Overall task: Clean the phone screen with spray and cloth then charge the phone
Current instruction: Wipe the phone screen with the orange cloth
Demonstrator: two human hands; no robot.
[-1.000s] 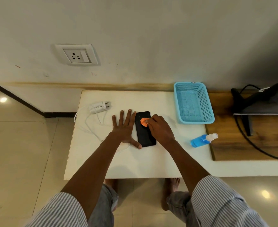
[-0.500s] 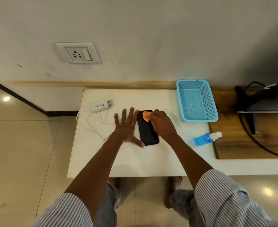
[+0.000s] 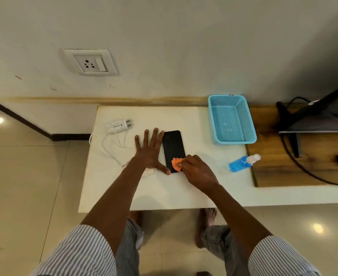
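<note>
the phone (image 3: 173, 148) lies flat on the white table (image 3: 164, 192), screen up, long side running from 12 to 6 o'clock, near the middle of the table. on its lower end sits a small orange cloth (image 3: 176, 163), bunched up, and it covers the bottom right part of the dark screen.

the right hand (image 3: 199, 172) is at 4 o'clock from the phone. its fingers are curled and pinch the cloth, pressing it against the screen. the left hand (image 3: 150, 152) is at 9 o'clock from the phone, lying flat on the table with fingers spread and grasping nothing. its first finger runs along the left edge of the phone, and its thumb reaches under the bottom left corner; i cannot tell if the thumb really touches the phone.

at 3 o'clock from the phone, well apart, a spray bottle (image 3: 242, 163) with blue liquid lies on its side, its white head pointing to the wooden board (image 3: 295, 166). at 1 o'clock stands a blue plastic basket (image 3: 251, 124). at 10 o'clock lies a white charger (image 3: 120, 126), and its white cable (image 3: 104, 144) loops over the table edge and passes under the left wrist. on the wall at 11 o'clock, higher up, is a white socket (image 3: 90, 62).
</note>
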